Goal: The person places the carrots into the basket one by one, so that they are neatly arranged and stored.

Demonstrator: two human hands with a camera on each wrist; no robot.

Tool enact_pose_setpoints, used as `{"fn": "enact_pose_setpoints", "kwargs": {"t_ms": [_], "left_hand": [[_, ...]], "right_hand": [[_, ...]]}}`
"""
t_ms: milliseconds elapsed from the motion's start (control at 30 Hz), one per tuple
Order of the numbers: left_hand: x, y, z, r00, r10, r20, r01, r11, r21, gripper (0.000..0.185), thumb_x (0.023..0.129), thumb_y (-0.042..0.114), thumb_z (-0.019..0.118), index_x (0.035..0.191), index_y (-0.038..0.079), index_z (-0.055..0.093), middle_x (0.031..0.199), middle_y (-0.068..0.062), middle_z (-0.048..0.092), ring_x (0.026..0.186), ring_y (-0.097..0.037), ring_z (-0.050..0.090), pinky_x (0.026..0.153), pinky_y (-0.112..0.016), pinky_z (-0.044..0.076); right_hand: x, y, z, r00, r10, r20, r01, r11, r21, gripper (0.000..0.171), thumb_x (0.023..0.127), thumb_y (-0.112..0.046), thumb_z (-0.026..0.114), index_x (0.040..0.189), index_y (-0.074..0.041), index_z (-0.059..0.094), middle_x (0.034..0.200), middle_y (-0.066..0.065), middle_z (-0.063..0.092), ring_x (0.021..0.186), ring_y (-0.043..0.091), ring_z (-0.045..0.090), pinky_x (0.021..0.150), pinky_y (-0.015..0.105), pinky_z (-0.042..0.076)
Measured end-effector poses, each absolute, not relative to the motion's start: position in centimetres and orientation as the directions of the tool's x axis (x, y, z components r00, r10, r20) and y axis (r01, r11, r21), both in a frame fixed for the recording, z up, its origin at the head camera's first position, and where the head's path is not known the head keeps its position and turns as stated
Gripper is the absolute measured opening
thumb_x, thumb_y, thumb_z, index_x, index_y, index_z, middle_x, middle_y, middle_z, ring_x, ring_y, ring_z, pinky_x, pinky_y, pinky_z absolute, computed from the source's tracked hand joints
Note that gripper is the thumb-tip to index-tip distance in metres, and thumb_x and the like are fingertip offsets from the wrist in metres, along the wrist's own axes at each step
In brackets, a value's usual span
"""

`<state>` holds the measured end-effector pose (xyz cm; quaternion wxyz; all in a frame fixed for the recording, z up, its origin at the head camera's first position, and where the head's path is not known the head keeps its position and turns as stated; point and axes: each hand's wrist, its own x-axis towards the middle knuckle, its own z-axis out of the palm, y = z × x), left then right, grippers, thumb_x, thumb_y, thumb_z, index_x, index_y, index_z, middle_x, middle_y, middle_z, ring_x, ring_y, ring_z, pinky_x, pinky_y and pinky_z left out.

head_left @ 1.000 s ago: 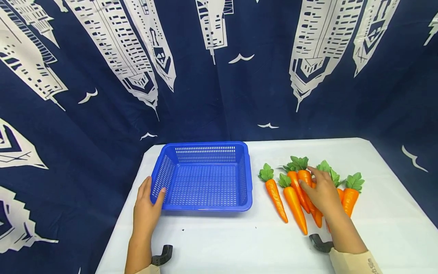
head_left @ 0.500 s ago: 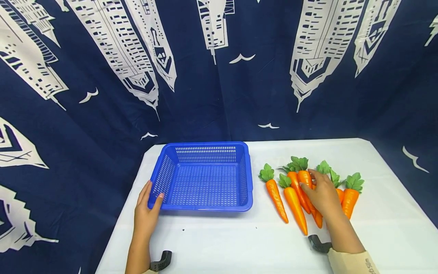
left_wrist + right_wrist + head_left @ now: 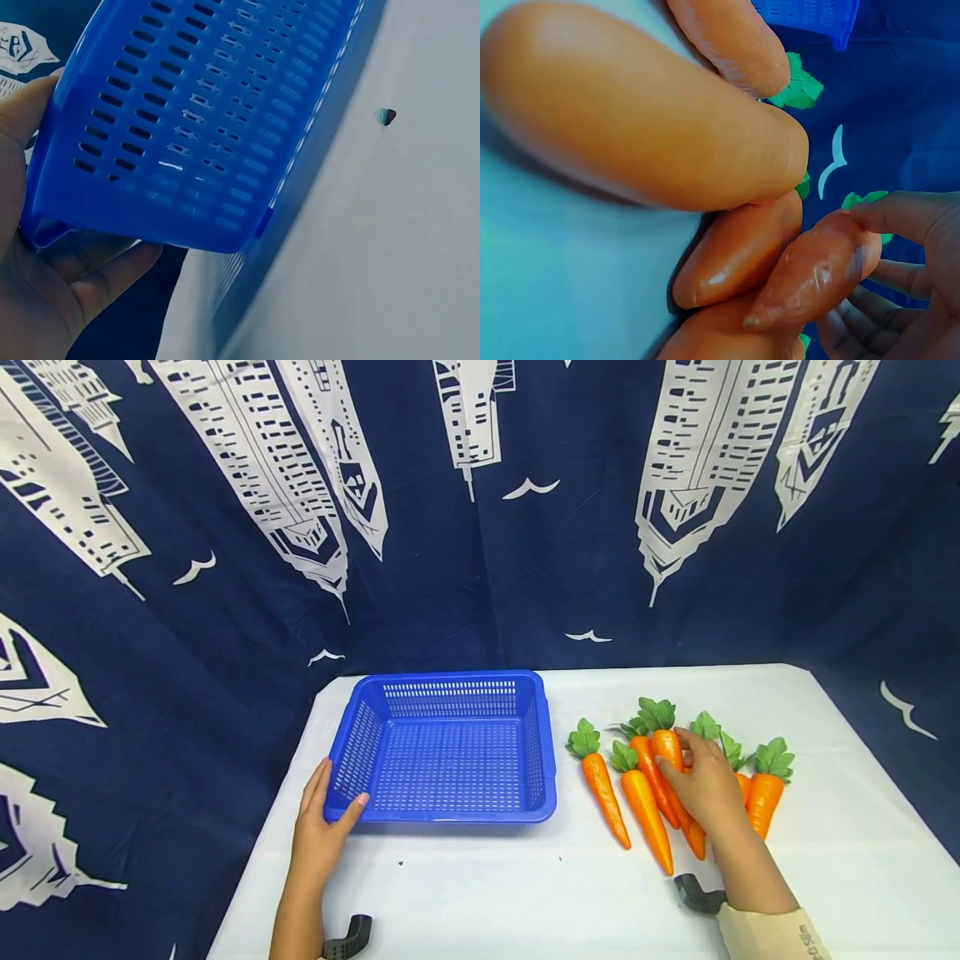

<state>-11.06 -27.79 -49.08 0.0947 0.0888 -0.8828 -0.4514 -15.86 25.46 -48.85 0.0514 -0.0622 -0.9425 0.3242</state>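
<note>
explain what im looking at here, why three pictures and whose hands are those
These are a person's two bare hands, filmed by three cameras at one moment. The wide picture comes from a camera on the head, looking down at a white table. The other two come from cameras strapped to each wrist, so they look very close up. The left hand grips the near corner of an empty blue basket; the left wrist view shows that corner lifted a little off the table. The right hand curls round one carrot in a bunch of toy carrots lying beside the basket. The right wrist view shows its fingers on it.
</note>
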Motion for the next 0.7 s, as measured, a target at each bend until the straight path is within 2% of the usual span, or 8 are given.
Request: {"fn": "enact_pose_setpoints", "kwargs": {"t_ms": [300,400,467,567,633,700], "left_hand": [[-10.7,-28.1,-49.1,-0.977,-0.205,0.057,-0.079,0.602,0.795,0.098,0.088,0.044,0.077,0.163,0.025,0.018,0.172,0.0,0.01,0.159,-0.037,0.008,0.124,-0.066,0.014],[-10.6,-28.3,-49.2,-0.982,-0.183,0.048,-0.075,0.612,0.787,0.099,0.088,0.043,0.078,0.163,0.026,0.016,0.172,0.003,0.008,0.159,-0.037,0.007,0.123,-0.067,0.014],[-10.5,-28.4,-49.2,-0.985,-0.169,0.042,-0.072,0.616,0.784,0.1,0.088,0.043,0.078,0.164,0.026,0.015,0.172,0.004,0.006,0.159,-0.037,0.007,0.123,-0.067,0.014],[-10.4,-28.5,-49.2,-0.988,-0.15,0.04,-0.062,0.617,0.785,0.101,0.087,0.044,0.078,0.164,0.025,0.015,0.172,0.004,0.005,0.159,-0.038,0.006,0.122,-0.068,0.013],[-10.4,-28.5,-49.2,-0.989,-0.143,0.042,-0.055,0.611,0.79,0.101,0.087,0.044,0.079,0.164,0.025,0.016,0.172,0.004,0.006,0.159,-0.038,0.006,0.122,-0.069,0.013],[-10.4,-28.4,-49.2,-0.99,-0.138,0.041,-0.052,0.606,0.794,0.101,0.086,0.043,0.079,0.164,0.024,0.017,0.172,0.005,0.006,0.159,-0.038,0.006,0.122,-0.07,0.013]], "right_hand": [[-16.1,25.4,-48.3,-0.981,0.159,0.111,0.056,0.782,-0.621,0.063,0.097,-0.024,0.065,0.149,0.002,0.042,0.121,0.027,0.053,0.095,0.036,0.056,0.074,0.044,0.048],[-16.1,25.4,-48.0,-0.977,0.166,0.133,0.045,0.773,-0.633,0.063,0.096,-0.023,0.066,0.15,0.001,0.042,0.125,0.028,0.05,0.094,0.036,0.055,0.072,0.041,0.048],[-16.0,25.3,-47.7,-0.975,0.169,0.147,0.035,0.765,-0.643,0.063,0.097,-0.023,0.065,0.151,0.0,0.041,0.131,0.029,0.048,0.097,0.037,0.055,0.074,0.044,0.05],[-16.0,25.2,-47.3,-0.973,0.166,0.16,0.019,0.748,-0.664,0.063,0.098,-0.023,0.064,0.152,-0.001,0.04,0.142,0.03,0.043,0.105,0.043,0.057,0.082,0.055,0.055],[-16.0,25.0,-46.9,-0.971,0.163,0.178,0.002,0.741,-0.671,0.062,0.098,-0.024,0.064,0.152,-0.003,0.04,0.143,0.03,0.045,0.109,0.046,0.058,0.086,0.06,0.054],[-16.2,24.9,-46.5,-0.966,0.16,0.204,-0.019,0.742,-0.67,0.061,0.098,-0.024,0.064,0.151,-0.004,0.042,0.139,0.028,0.049,0.108,0.046,0.06,0.085,0.059,0.055]]}}
